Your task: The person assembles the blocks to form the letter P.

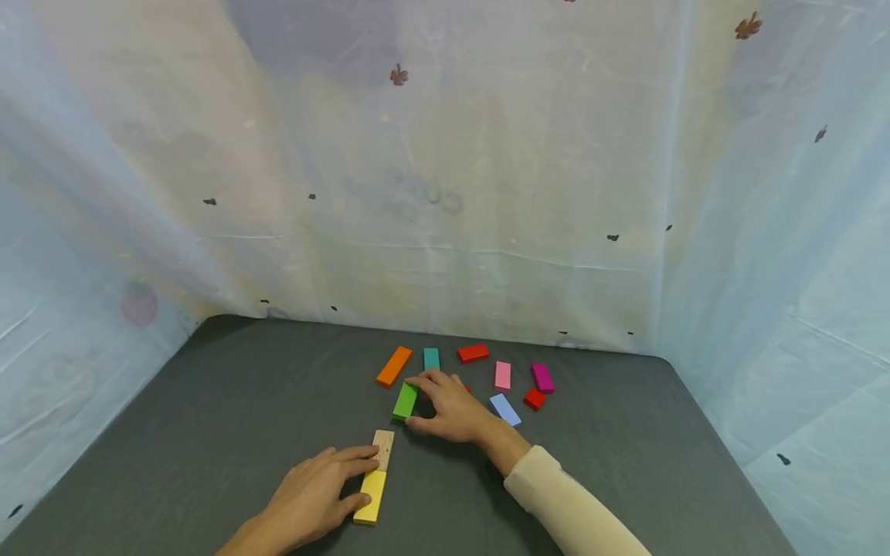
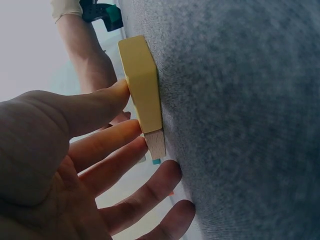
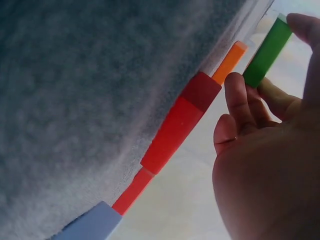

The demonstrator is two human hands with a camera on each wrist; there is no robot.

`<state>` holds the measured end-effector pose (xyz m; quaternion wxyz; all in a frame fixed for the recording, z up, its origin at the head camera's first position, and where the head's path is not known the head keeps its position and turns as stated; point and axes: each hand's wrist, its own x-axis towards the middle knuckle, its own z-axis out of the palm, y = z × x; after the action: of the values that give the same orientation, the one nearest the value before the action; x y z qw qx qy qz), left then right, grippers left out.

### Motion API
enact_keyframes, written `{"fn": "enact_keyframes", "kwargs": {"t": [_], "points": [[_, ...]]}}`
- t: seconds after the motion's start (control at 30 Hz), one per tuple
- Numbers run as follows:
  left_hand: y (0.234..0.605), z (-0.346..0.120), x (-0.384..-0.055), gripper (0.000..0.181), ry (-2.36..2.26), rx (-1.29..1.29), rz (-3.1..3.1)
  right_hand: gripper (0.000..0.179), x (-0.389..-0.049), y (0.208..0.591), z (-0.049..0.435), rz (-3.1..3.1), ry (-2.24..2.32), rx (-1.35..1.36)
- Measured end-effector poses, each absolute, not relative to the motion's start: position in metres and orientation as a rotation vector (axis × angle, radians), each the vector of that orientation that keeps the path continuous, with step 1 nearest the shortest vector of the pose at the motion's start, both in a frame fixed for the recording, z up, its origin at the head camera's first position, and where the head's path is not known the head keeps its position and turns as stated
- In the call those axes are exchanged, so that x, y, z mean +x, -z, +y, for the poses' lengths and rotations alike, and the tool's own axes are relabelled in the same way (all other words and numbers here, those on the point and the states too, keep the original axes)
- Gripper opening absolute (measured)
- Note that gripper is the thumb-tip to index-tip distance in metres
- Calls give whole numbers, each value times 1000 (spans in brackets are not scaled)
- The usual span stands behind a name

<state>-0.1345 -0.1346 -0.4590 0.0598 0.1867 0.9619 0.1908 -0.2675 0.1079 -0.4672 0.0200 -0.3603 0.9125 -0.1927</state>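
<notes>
A yellow block (image 1: 370,503) and a plain wooden block (image 1: 384,446) lie end to end in a line on the dark cloth. My left hand (image 1: 306,490) is at their left side; in the left wrist view its thumb touches the yellow block (image 2: 141,82), with two extended fingertips near the joint with the wooden block (image 2: 155,145). Farther up the table, my right hand (image 1: 450,409) pinches a green block (image 1: 405,403) between thumb and fingers. The right wrist view shows the green block (image 3: 268,52) held by its ends.
Beyond the right hand lie an orange block (image 1: 394,367), a teal block (image 1: 431,358) and a red block (image 1: 473,354). Pink (image 1: 503,376), magenta (image 1: 543,378), small red (image 1: 535,399) and light blue (image 1: 505,410) blocks are to its right. Pale sheeting (image 1: 445,270) encloses the table.
</notes>
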Motion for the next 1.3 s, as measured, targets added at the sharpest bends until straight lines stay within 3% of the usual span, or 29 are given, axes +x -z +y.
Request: {"fn": "enact_keyframes", "kwargs": {"t": [0.33,1.3], "points": [[459,-135,-133,47,-588,599,2929,64,-266,465,100,2743,718,-1093],[459,-138,-133,47,-590,613,2914,62,-262,468,89,2711,502,-1191]]}}
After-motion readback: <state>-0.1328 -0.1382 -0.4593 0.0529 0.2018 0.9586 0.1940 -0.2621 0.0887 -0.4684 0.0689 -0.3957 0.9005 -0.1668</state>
